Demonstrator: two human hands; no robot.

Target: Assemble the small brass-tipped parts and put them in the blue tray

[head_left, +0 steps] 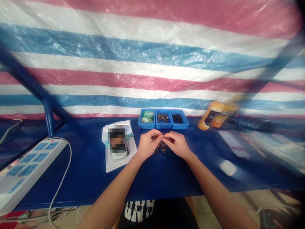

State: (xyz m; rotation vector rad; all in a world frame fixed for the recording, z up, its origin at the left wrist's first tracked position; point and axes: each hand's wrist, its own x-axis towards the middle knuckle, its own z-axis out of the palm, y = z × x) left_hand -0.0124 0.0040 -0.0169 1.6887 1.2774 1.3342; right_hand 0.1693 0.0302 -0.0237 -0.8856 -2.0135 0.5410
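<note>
Fingertip pinch above a pile of loose small metal parts (161,148)

Left hand (149,144) and right hand (177,145) meeting at the fingertips just above the pile; grip state undetermined, fingers drawn together, any held piece hidden. Pile resting on the blue worktop (154,179), just in front of a three-compartment blue tray (143,126). Risks: a slackened pinch dropping a piece; a careless wrist sweep scattering parts across the worktop; a stray piece landing in the wrong compartment through similar appearance.
</note>
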